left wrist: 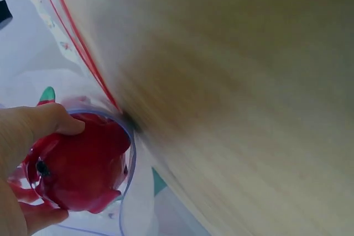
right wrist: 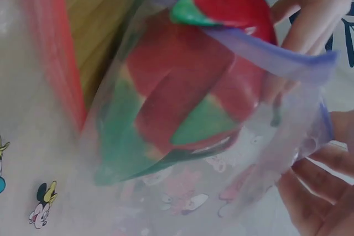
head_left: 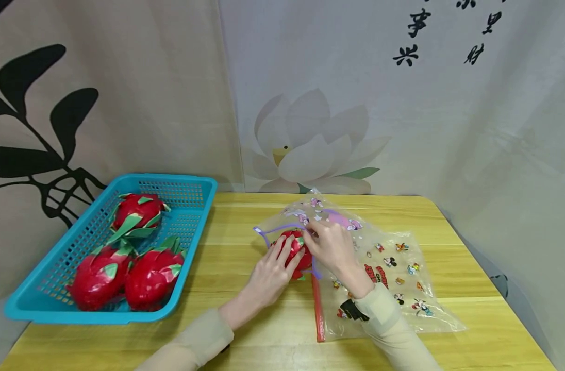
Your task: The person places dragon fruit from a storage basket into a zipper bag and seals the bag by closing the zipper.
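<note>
A red dragon fruit (head_left: 304,259) with green-tipped scales sits partly inside a clear plastic zip bag (head_left: 338,218) with a purple zip strip. My left hand (head_left: 270,273) grips the fruit; in the left wrist view the thumb and fingers (left wrist: 47,216) curl round its exposed end at the bag's mouth. The right wrist view shows the leafy end of the fruit (right wrist: 188,100) through the plastic. My right hand (head_left: 334,246) pinches the edge of the bag's opening beside the fruit. Part of the fruit is hidden behind the left fingers.
A second clear bag (head_left: 410,299), with a red zip and cartoon prints, lies flat under my right forearm. On the left, a blue basket (head_left: 202,216) holds three dragon fruits (head_left: 150,281). Both stand on a wooden table (head_left: 245,330), with a printed curtain (head_left: 171,93) behind.
</note>
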Tool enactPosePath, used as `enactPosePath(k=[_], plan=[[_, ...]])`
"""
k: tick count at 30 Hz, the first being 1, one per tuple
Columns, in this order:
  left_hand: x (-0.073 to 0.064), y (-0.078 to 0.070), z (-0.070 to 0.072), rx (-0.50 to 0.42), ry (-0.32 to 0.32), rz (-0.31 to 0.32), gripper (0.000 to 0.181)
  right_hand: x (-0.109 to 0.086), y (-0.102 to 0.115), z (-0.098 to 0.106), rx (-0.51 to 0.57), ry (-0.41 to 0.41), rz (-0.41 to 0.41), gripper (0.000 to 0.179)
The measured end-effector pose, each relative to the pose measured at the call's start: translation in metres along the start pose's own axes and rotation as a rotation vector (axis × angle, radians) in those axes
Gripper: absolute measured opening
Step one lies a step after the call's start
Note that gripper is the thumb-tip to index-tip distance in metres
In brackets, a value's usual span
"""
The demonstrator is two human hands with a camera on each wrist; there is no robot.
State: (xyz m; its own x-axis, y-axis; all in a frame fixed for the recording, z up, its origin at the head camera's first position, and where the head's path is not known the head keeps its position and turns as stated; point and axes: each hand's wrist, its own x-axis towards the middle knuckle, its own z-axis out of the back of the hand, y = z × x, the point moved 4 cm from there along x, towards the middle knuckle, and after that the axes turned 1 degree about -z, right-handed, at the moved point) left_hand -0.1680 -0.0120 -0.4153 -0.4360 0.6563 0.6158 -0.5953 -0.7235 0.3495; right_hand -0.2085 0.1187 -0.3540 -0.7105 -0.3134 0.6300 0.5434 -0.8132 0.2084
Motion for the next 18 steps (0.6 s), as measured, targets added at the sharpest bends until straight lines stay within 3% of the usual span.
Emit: enactPosePath(k=[7, 13, 18], plan=[[0.002, 0.005, -0.004, 0.011, 0.007, 0.04, 0.051, -0.002, 0.009, 0.006, 0.046, -0.014, 0.081, 0.005], [0.001, 0.008, -0.002, 0.053, 0.023, 0.116, 0.068, -0.003, 0.011, 0.006, 0.053, -0.024, 0.108, 0.005], [0.003, 0.012, 0.006, -0.025, 0.011, 0.197, 0.07, -0.003, 0.007, 0.003, -0.019, -0.012, 0.099, 0.005]])
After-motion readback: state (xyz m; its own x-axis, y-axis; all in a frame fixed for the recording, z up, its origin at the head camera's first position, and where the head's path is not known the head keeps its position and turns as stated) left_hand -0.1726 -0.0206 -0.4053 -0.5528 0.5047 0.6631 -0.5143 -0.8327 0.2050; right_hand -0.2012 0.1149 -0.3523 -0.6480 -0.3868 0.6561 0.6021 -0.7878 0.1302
